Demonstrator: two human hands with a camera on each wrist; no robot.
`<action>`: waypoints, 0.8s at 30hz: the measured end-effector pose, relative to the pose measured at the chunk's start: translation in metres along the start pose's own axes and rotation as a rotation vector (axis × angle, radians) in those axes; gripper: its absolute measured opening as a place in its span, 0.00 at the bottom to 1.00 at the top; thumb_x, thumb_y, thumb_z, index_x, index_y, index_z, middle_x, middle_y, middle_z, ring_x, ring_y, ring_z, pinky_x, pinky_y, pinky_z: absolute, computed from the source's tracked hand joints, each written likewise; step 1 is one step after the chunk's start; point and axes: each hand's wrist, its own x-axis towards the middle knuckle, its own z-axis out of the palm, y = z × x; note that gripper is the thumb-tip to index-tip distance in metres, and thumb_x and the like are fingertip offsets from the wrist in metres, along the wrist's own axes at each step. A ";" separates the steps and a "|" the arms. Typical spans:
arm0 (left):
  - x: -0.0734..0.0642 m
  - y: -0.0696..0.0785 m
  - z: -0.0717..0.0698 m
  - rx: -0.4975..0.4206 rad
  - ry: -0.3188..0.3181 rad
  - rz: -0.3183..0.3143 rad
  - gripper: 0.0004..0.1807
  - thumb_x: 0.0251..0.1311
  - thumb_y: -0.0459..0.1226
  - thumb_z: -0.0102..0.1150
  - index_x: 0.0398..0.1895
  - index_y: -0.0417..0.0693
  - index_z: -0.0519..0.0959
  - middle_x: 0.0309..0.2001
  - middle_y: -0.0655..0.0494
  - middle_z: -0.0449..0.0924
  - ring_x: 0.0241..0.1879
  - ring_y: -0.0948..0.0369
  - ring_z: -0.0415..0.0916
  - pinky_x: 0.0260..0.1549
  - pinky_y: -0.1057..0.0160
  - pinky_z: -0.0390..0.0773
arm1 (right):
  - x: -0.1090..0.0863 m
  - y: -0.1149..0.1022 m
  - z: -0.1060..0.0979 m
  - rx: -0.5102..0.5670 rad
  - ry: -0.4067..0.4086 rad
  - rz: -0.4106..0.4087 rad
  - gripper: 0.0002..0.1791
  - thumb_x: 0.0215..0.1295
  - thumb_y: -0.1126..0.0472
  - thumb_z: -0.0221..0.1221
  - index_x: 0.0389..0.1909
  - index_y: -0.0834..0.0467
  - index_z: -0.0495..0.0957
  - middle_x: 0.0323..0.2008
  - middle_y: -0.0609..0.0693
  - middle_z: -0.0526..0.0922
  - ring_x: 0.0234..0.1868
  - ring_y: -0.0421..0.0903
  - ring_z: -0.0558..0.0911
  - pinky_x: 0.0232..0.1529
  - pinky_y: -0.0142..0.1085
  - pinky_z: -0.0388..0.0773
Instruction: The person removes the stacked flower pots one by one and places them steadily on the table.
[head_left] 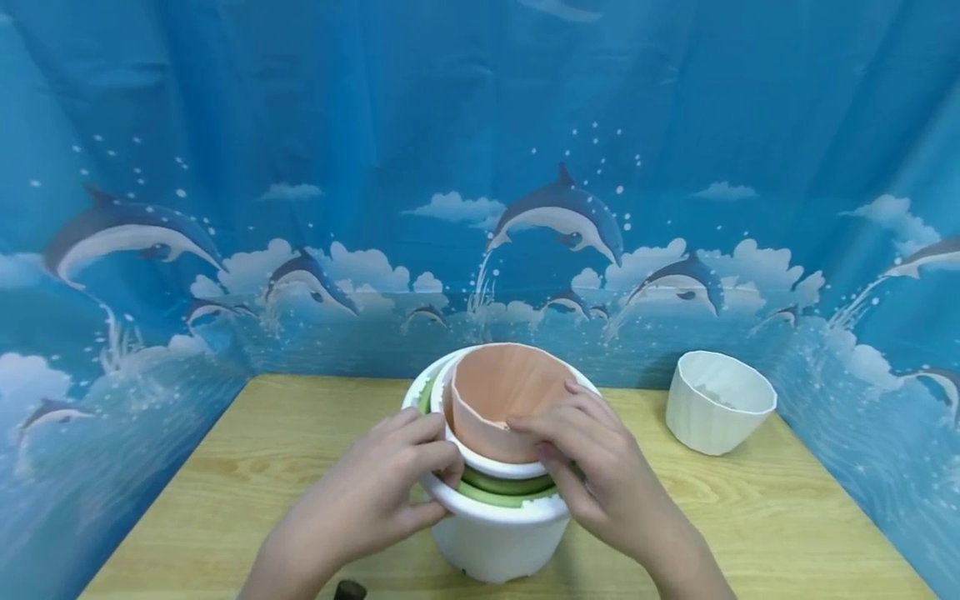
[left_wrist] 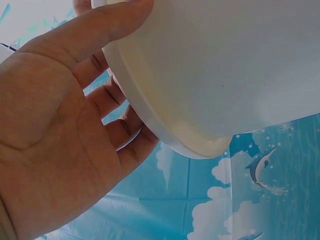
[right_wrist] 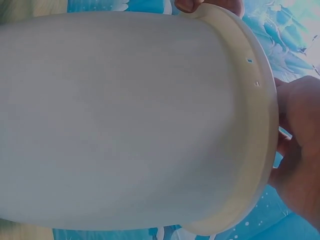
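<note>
A large white flower pot (head_left: 498, 546) stands on the table with smaller pots nested in it. Inside its rim show green pot rims (head_left: 495, 498), a white inner rim (head_left: 517, 469) and, innermost, a terracotta-coloured pot (head_left: 487, 437) that sticks up above the rest. My left hand (head_left: 375, 479) grips the large pot's rim at the near left, thumb outside and fingers over the edge; the left wrist view shows the thumb on the white wall (left_wrist: 225, 75). With my right hand (head_left: 600, 462) I pinch the terracotta pot's near right wall, index finger inside it.
A separate white fluted pot (head_left: 716, 412) stands at the back right of the wooden table (head_left: 300, 433). A dark round-ended object (head_left: 350, 590) peeks in at the bottom edge. Blue curtains (head_left: 420, 125) printed with dolphins enclose the table at the back and sides.
</note>
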 end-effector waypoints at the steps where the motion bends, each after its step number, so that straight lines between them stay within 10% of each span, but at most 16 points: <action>1: 0.000 0.000 0.000 0.000 0.003 0.000 0.17 0.48 0.46 0.77 0.29 0.68 0.73 0.35 0.75 0.68 0.38 0.68 0.64 0.38 0.65 0.71 | 0.000 0.000 0.000 -0.003 0.000 0.005 0.21 0.61 0.70 0.60 0.56 0.53 0.80 0.47 0.45 0.85 0.50 0.45 0.80 0.73 0.48 0.59; 24: 0.001 0.001 0.000 -0.001 -0.019 -0.015 0.17 0.48 0.46 0.77 0.30 0.70 0.74 0.35 0.76 0.68 0.38 0.68 0.64 0.37 0.65 0.72 | 0.000 0.000 -0.006 -0.104 0.050 0.047 0.12 0.66 0.62 0.61 0.50 0.52 0.83 0.42 0.42 0.86 0.45 0.42 0.83 0.67 0.45 0.68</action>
